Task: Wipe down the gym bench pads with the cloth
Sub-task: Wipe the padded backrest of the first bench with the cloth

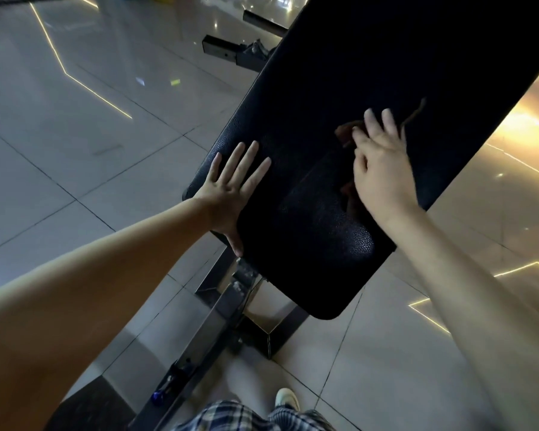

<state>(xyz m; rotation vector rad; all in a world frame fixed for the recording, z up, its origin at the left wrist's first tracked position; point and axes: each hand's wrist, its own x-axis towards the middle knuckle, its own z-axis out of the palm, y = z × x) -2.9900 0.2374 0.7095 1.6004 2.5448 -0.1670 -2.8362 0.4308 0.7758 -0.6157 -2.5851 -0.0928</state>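
A black padded gym bench pad (308, 213) runs from the lower middle up to the top right. My left hand (231, 191) lies flat on the pad's left edge, fingers straight and spread. My right hand (380, 163) is on the middle of the pad, over a dark brownish cloth (343, 133). Its thumb and forefinger are bent onto the cloth while two fingers stretch forward. The cloth is hard to tell from the dark pad; parts of it peek out around the hand, with a thin frayed strand beyond the fingertips.
The bench's metal frame (218, 309) stands under the pad on a glossy tiled floor (75, 135). More frame parts (227, 54) lie behind the pad at the top. My checked shorts (231, 415) and a light shoe (287, 398) show at the bottom.
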